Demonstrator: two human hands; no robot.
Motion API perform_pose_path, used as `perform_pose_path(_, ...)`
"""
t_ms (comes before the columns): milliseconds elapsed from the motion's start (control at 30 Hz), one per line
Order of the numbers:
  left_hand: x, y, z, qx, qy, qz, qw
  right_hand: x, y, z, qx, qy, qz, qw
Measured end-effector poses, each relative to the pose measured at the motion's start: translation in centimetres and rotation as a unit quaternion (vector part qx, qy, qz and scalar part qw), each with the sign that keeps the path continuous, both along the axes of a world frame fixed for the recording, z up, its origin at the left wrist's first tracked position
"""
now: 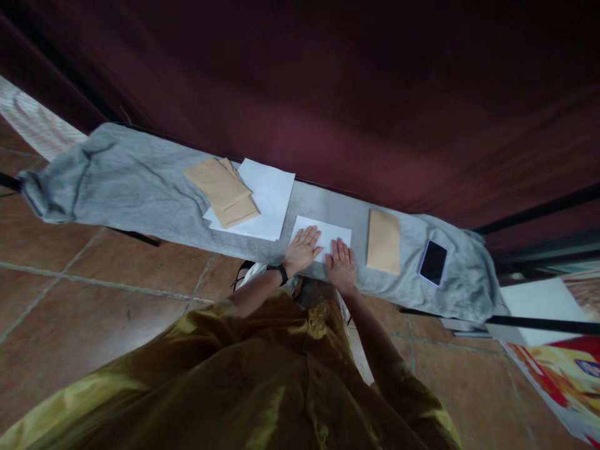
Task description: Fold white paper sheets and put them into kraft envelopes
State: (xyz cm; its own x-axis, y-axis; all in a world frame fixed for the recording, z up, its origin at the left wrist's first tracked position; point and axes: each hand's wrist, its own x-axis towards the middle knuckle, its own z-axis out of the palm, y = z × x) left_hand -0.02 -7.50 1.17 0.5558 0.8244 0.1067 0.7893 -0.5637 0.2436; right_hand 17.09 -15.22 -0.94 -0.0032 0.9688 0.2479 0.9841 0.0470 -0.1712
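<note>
Red-and-yellow printed sheet (562,384), beyond the right end of the bench (135,187), cut off at its right side, lettering on its blue emblem (589,367) illegible. On the cloth-covered bench: brown envelopes (222,190) over white sheets (269,194) left of centre, brown paper (383,242) right of centre, dark-screened phone (433,262) near the right end; dark red curtain (304,131) along the far edge. White paper (332,232), mid-bench toward the near edge, partly hidden by left hand (302,251) and right hand (341,267), both palm-down, fingers extended, grasping nothing.

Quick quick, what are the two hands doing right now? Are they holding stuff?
Left hand: open, palm down on the small white rectangular paper, not grasping anything.
Right hand: open, palm down on the same paper, not grasping anything.
</note>
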Motion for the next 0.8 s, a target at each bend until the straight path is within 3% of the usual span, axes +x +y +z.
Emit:
perform_pose_path(133, -1.2, -0.1, -0.5, 0.02, -0.004, 0.032, 0.999, -0.4, 0.4, 0.0, 0.004, 0.005, -0.011, 1.0)
perform_pose_path(433, -1.3, -0.1, -0.5, 0.021, 0.003, 0.024, 0.999, -4.1, 4.3, 0.5, -0.035, 0.023, 0.016, 0.999)
perform_pose_path(600, -1.3, 0.1, -0.5, 0.009, 0.005, 0.024, 1.0, -3.0, 4.0, 0.2, -0.027, 0.02, -0.007, 0.999)
perform_pose_path(800, -1.0, 0.1, -0.4, 0.003, 0.006, 0.056, 0.998, -1.1, 2.7, -0.6, 0.041, 0.013, -0.064, 0.997)
